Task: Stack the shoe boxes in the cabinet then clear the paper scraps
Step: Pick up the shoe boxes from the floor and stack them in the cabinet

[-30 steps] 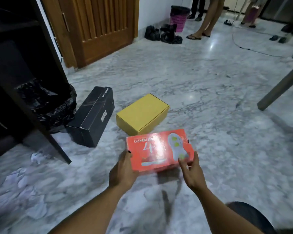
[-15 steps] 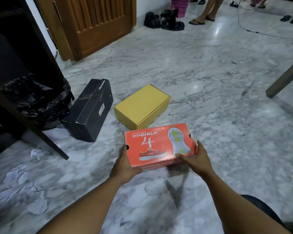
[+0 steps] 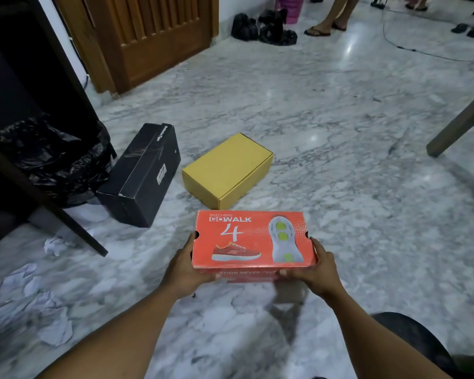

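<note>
The red box (image 3: 251, 239) is low in the middle of the frame and looks clear of the floor (image 3: 340, 132). Your left hand (image 3: 186, 266) and right hand (image 3: 319, 269) grip its short ends, fingers (image 3: 285, 273) curled under the base. Carry it level, lid up, to the cabinet (image 3: 11, 91) at the left edge, steering round the black box (image 3: 143, 173) and yellow box (image 3: 227, 170) just above. The scraps (image 3: 39, 310) at lower left can wait.

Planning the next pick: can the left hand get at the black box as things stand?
Probably not yet: the left hand grips one end of the orange box, the right hand the other. The black box lies ahead-left, nothing lies between; only its load hinders.
</note>
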The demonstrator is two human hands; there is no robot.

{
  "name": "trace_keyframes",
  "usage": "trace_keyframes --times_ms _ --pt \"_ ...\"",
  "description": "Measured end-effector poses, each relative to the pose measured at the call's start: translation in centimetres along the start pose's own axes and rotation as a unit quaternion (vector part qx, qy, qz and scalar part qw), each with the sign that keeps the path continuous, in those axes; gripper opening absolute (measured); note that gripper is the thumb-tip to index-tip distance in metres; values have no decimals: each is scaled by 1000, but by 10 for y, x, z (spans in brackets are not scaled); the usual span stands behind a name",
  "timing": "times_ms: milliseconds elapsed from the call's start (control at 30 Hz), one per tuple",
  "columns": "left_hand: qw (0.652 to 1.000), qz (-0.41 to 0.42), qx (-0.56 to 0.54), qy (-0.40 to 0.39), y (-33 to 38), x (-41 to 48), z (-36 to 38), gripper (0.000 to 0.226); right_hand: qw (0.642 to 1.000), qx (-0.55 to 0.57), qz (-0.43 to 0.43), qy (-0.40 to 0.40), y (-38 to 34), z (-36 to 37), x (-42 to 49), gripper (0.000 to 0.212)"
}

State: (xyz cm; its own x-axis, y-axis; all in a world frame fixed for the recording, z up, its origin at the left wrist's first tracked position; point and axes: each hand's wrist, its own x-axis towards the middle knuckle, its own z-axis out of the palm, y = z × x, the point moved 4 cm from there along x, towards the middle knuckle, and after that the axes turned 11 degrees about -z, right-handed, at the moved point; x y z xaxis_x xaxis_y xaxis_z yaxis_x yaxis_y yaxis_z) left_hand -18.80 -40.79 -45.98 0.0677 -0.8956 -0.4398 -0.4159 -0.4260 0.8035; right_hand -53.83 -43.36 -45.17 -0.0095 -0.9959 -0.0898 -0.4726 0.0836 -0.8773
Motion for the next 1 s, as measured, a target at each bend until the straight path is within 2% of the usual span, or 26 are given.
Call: trace_keyframes --times_ms 100,167,233,367,500,633,767,833,933,1000 --pt "1000 14 -2 2 9 -16 -19 114 998 68 8 -15 -39 -2 -15 85" --pt "1000 17 -11 15 13 -31 -35 118 994 104 13 -17 -64 1 -27 87" --pt "999 6 -10 32 11 -46 -54 135 992 123 3 -26 -88 8 -37 88" --pt "998 19 -26 53 5 -91 -101 138 986 150 -26 -61 -137 32 -68 79" --pt "997 34 -21 67 -8 -165 -150 103 981 162 -42 -103 -174 74 -112 78" --pt "995 -6 -30 92 -38 -239 -204 92 969 177 -47 -167 -207 132 -159 82" --pt "985 -45 -49 156 -56 -310 -264 89 950 197 -73 -232 -257 189 -191 70" --pt "977 -61 -57 197 -67 -342 -295 93 939 201 -93 -265 -288 215 -198 72" --pt "958 -77 -59 271 -78 -397 -339 103 915 202 -135 -322 -348 251 -211 79" --pt "935 -78 -79 336 -82 -441 -365 101 892 216 -157 -365 -397 275 -224 72"
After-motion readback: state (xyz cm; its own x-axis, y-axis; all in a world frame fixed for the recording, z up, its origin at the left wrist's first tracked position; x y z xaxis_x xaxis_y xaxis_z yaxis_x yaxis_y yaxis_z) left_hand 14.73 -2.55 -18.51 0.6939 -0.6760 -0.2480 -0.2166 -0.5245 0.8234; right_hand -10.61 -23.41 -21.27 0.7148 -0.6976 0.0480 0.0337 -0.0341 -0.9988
